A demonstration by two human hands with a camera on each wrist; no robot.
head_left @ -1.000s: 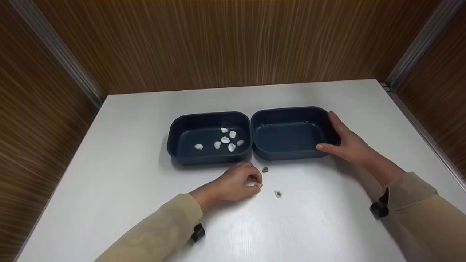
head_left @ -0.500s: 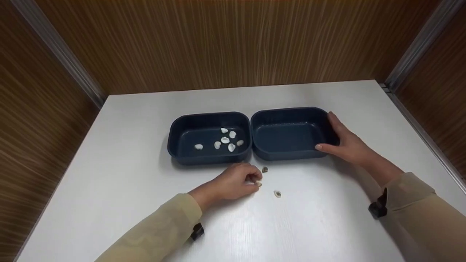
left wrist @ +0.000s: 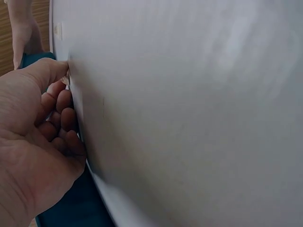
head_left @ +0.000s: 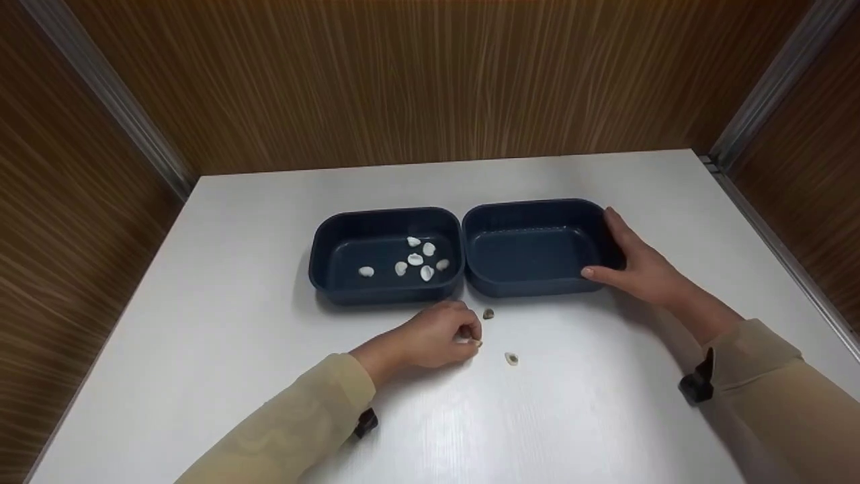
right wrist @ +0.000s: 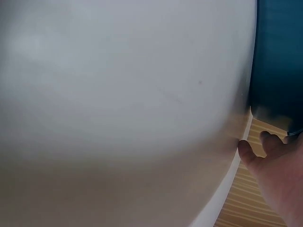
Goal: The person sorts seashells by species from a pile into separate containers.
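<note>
My left hand (head_left: 437,338) pinches a small pale seashell (head_left: 476,343) between thumb and forefinger, low over the white table; most of the shell is hidden by the fingertips. A brown shell (head_left: 488,314) lies just beyond those fingers, and a pale shell with a dark centre (head_left: 512,359) lies to their right. Several white shells, one of them a white shell (head_left: 366,271) off by itself, sit inside the left blue tray (head_left: 376,296). My right hand (head_left: 641,269) rests on the right end of the other blue tray (head_left: 537,288), thumb and fingers spread out straight.
The two trays stand side by side, their short ends meeting. Under them is a white table (head_left: 235,289). Wood-grain panels (head_left: 430,87) close off the back and both sides, with metal strips (head_left: 111,87) at the corners.
Almost nothing moves. My left hand keeps its pinch on the shell with a slight shift of the fingertips, and my right hand stays at the tray.
</note>
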